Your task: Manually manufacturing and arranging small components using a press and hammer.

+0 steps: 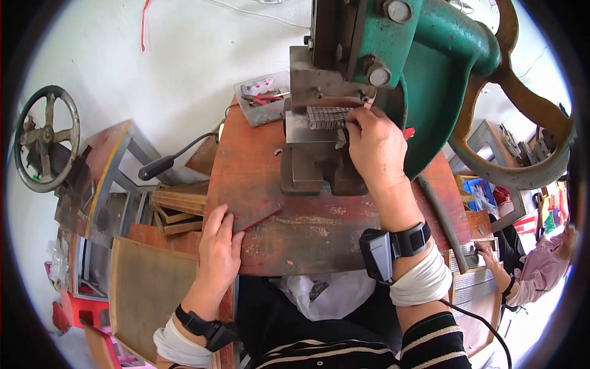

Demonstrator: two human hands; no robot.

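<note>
Right grip [379, 142] forward, curled, pinching; left grip [219, 251] lower, back upward, fairly flat

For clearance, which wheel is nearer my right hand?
The brown wheel on the green press, right of your right hand; the dark-grey handwheel is far left.

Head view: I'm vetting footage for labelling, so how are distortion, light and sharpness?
In the head view, the corners are black and the co-worker at the right rim looks skewed; centrally in the head view, the metal plate catches light, while the green press has a darker hollow; also there, the right hand and left hand look reasonably sharp.
</note>
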